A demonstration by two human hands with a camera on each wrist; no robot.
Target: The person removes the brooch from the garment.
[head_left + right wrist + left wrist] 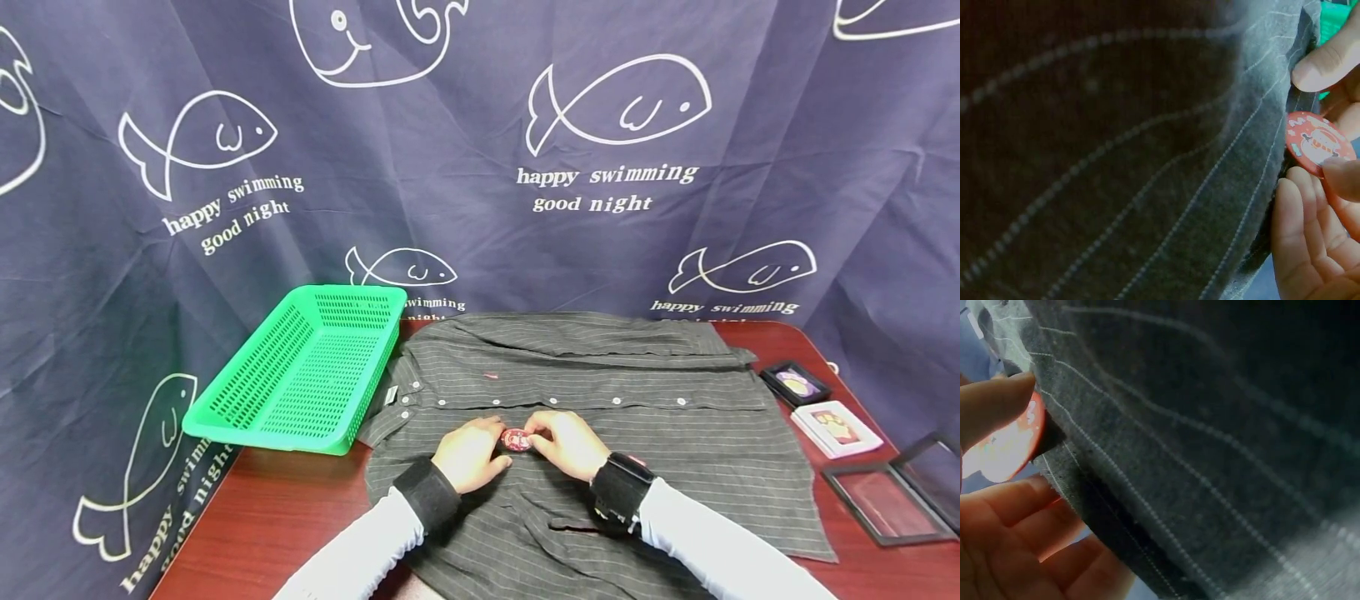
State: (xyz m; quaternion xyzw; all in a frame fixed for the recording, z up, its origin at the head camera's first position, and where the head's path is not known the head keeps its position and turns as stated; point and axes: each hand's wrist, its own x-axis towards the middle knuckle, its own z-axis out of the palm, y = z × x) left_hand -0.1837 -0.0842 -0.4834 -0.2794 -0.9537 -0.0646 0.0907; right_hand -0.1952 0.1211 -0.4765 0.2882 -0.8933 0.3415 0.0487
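Observation:
A round red button badge (516,440) with a cartoon figure lies over a dark grey pinstriped shirt (697,467). My right hand (566,443) pinches the badge at its right edge; in the right wrist view the thumb (1340,170) presses its printed face (1319,140) while the other fingers curve beneath. At the badge's left edge is my left hand (468,454), its fingertips against the shirt and its thumb spread apart from them. Glare covers much of the badge (1013,447) in the left wrist view. The badge's back is hidden.
A green basket (270,433) stands on the left of the red-brown table (277,500). Along the right lie a small black frame (780,379), a white box (828,446) with a picture and an opened black-framed case (888,504). A patterned curtain (480,167) hangs behind.

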